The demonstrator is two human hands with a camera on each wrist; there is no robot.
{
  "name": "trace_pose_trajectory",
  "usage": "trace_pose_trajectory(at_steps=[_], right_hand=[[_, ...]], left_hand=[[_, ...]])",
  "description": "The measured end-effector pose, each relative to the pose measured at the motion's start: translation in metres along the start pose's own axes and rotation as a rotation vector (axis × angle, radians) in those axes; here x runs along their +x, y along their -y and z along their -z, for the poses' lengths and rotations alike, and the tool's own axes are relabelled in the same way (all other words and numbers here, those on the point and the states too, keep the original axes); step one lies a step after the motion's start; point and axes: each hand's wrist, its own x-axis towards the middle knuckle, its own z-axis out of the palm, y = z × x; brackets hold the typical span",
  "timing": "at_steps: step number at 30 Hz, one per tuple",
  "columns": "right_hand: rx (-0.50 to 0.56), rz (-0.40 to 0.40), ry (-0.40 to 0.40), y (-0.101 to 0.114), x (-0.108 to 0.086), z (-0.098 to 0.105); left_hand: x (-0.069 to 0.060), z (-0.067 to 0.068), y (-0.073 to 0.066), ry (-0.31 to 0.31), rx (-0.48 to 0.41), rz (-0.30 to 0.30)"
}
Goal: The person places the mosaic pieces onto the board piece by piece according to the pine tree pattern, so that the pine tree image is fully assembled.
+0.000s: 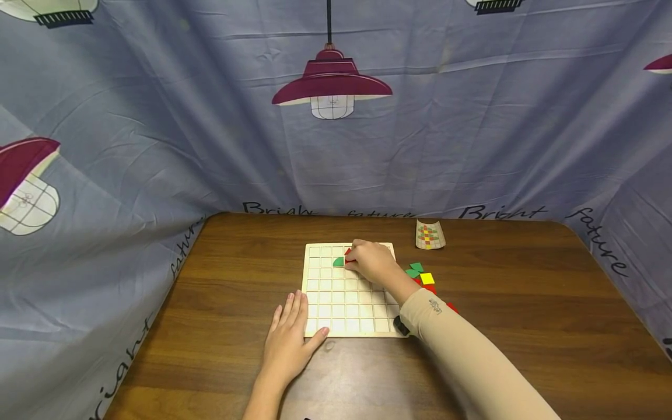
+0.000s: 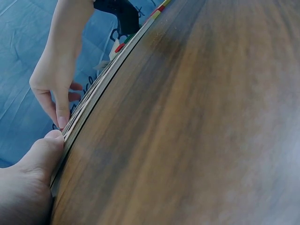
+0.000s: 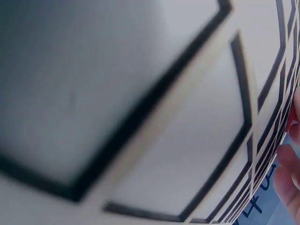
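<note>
Here's the pale grid board (image 1: 350,333), lying flat on the wooden table (image 1: 220,303), and the action is up toward its far edge, where the right hand (image 1: 374,262) reaches in over the squares. Its thumb and fingertips pinch a small red piece (image 1: 348,252); the left wrist view shows the tips meeting on a speck of red, a precise hold that suits a thin tile and narrow cells. Whether that tile touches the board, the fingers hide. Just left of it on the board sits a green piece (image 1: 338,262), one side rounded, close enough that a fingertip grip looks the sensible way to work without nudging it. Now the left hand (image 1: 289,341): no grasp here, fingers straight along the board's left edge, thumb at its near edge, and that spread looks meant to brace the board against sliding. Off the board's right side, under the reaching arm, lie loose tiles, a yellow piece (image 1: 427,278) among green and red ones, handy for the right hand, I'd judge. Beyond the board's far right corner rests a curled card (image 1: 430,235) with a coloured pattern, placed well, it seems, for a glance clear of both hands.
</note>
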Motion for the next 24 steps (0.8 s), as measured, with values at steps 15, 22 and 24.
trace_pose_trajectory(at_steps=[15, 22, 24], right_hand=[[0.136, -0.141, 0.023, -0.0011, 0.0029, -0.0029], [0.111, -0.147, 0.04, 0.0002, 0.0007, -0.0002], [0.106, -0.139, 0.049, -0.0002, -0.0012, 0.0021]], left_hand=[[-0.0001, -0.0007, 0.0006, 0.001, 0.001, 0.001], [-0.0002, -0.0003, 0.0, -0.009, -0.006, -0.004], [-0.0001, -0.0001, -0.0001, -0.009, -0.006, 0.0]])
